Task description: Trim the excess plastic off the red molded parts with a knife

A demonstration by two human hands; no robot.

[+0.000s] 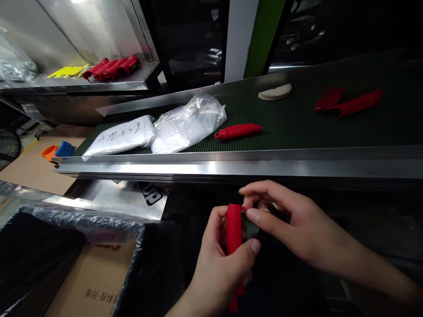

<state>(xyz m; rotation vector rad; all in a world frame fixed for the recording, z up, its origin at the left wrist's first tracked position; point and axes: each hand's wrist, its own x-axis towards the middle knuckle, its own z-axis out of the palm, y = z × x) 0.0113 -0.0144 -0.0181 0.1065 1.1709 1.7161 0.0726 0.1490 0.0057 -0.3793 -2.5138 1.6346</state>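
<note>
While the left hand wraps a red sleeve-like piece, fingers and thumb closed around it, the right hand works by its upper end, thumb and forefinger slightly apart; whether they pinch the small red bit there, I cannot tell. So that piece is upright on the near side of the conveyor belt, held clear of it, and how finished it is doesn't show: one in hand, the others out of hand. Now to the belt itself: one red piece lies mid-belt, what look like two blurred red pieces sit toward its right end, one pale curved piece is near its far edge, and toward its left end come one clear bag and one white packet, touching. Beyond the belt, up to its left, a metal shelf carries about four red pieces and yellow sheeting. Off the belt's left end, one orange piece, one blue piece; nearer, below the belt, one plastic-lined bin.
</note>
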